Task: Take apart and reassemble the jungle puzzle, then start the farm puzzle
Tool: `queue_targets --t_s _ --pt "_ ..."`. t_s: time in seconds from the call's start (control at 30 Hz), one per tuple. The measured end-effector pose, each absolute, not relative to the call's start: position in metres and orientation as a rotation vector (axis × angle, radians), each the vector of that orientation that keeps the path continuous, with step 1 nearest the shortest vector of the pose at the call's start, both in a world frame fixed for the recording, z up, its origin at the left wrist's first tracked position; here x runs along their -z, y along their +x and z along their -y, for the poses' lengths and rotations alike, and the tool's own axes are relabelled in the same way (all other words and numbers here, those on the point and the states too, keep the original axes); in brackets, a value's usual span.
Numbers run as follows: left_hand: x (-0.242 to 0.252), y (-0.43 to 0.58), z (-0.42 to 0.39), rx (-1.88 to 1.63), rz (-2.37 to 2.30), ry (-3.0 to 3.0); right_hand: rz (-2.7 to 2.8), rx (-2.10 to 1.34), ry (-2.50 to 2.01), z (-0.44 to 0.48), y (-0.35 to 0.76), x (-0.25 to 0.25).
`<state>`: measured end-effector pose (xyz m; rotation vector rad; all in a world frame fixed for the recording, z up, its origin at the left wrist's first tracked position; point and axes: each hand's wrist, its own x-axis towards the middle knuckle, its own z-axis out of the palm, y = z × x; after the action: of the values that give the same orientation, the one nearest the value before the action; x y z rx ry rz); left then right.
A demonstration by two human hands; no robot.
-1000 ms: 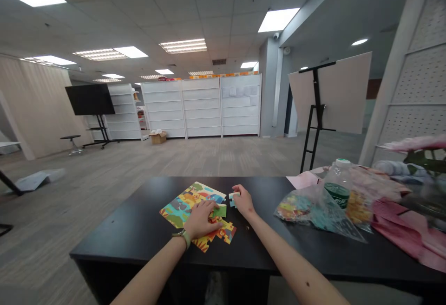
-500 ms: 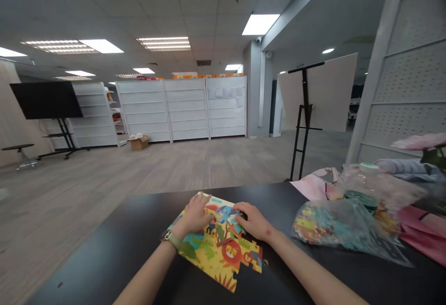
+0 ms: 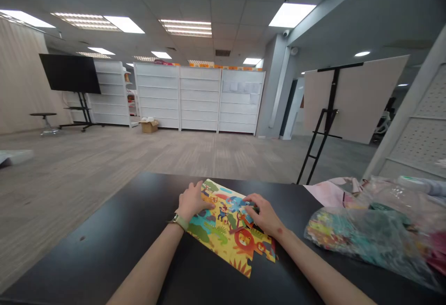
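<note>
A partly assembled jigsaw puzzle (image 3: 223,237) with bright cartoon animals lies tilted on the black table. Its near right side has a stepped, uneven edge, beside a red-maned lion. My left hand (image 3: 191,201) rests at the puzzle's left edge, thumb stretched over the picture and fingers apart. On the right side, my right hand (image 3: 265,216) has its fingers curled round a small puzzle piece (image 3: 246,217) with blue and orange on it, low over the picture. The hand partly covers this piece, and I cannot tell whether it sits in a gap.
A clear plastic bag (image 3: 369,240) of colourful pieces lies on the table (image 3: 114,244) to the right, by pink wrapping (image 3: 331,191). Beyond the table stand a black easel (image 3: 322,131), white shelves (image 3: 200,100), a cardboard box (image 3: 149,125) and a screen (image 3: 69,74).
My left hand has slid off the picture towards the puzzle's left edge, uncovering more of it. My right hand stays at the right side. The view has shifted left.
</note>
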<state>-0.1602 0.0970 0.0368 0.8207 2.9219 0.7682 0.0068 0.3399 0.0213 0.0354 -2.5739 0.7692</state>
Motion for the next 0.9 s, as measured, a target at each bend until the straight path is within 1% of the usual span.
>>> queue_targets --t_s 0.17,0.53,0.7,0.9 --pt "-0.026 -0.164 -0.097 -0.894 -2.9 0.886 2.651 -0.736 0.211 -0.328 0.015 -0.027" --pt "-0.011 -0.2 -0.105 -1.287 -2.752 0.813 2.766 -0.739 0.238 -0.33 0.02 -0.026" --pt "-0.005 -0.205 -0.107 -1.34 -2.707 0.809 2.77 -0.765 0.236 -0.335 0.017 -0.02" --pt "0.0 -0.195 -0.105 -1.357 -2.705 0.958 2.767 -0.785 0.18 -0.337 0.015 -0.015"
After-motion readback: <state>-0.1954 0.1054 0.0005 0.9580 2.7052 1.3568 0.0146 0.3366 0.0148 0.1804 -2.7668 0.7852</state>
